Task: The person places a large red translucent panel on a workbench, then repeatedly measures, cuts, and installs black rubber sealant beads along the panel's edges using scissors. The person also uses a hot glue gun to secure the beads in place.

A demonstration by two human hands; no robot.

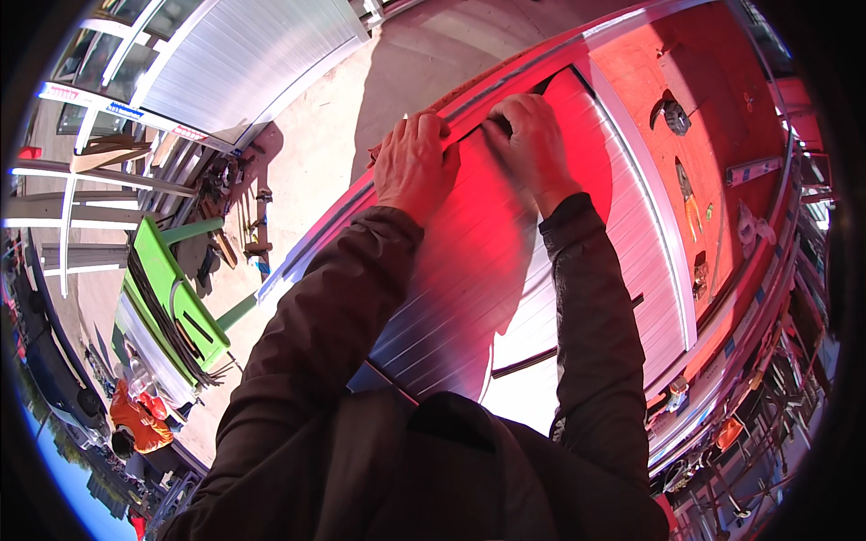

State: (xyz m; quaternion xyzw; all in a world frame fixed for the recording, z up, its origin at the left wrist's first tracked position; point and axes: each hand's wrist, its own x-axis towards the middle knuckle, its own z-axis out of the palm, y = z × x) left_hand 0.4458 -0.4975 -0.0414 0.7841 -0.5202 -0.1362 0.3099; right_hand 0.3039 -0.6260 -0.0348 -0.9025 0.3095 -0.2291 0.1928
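Note:
A ribbed white panel [469, 261] in a pale metal frame [645, 189] lies in front of me, partly tinted red by the light. At its far edge my left hand [415, 167] is closed over the frame's rail, fingers curled across it. Close by on the right, my right hand [532, 144] is bent in a pinch at the inner edge of the same rail. Whatever sits between its fingertips is hidden. A thin black strip [586, 79] runs along the panel's edge beside this hand. Another black strip [525, 362] lies across the panel under my right forearm.
On the red tabletop [631, 68] to the right lie a dark round tool [672, 115] and pliers [690, 203] with orange handles. A green stand [171, 298] holding black strips is at left. Another ribbed panel [244, 63] stands beyond. A person in orange [140, 419] is at lower left.

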